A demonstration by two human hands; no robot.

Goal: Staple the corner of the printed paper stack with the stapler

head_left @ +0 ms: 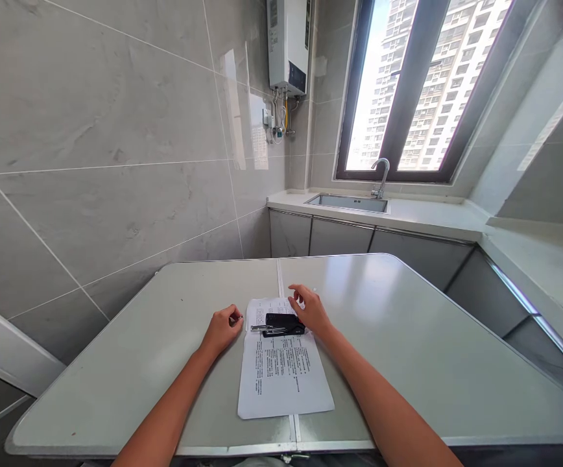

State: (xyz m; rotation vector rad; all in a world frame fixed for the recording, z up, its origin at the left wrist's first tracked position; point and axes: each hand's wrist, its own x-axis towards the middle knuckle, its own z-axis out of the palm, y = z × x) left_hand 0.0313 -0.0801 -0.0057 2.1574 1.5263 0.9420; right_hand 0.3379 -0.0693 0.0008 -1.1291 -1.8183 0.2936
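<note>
A black stapler (284,320) lies across the printed sheets of paper (286,389), its top lifted apart from the metal staple tray (265,329), which points left. Just right of the stapler is my right hand (309,311), thumb and forefinger apart with nothing seen between them. It overlaps the stapler's right end; whether it touches is unclear. On the left side of the paper, my left hand (222,329) rests by the table with fingers curled in. A tiny dark speck shows at its fingertips, too small to name.
The pale table (383,383) has a metal seam down its middle and rounded corners. Beyond it stands a counter (427,211) with a sink (349,203) and faucet (382,176) under a window. A water heater (288,45) hangs on the tiled wall.
</note>
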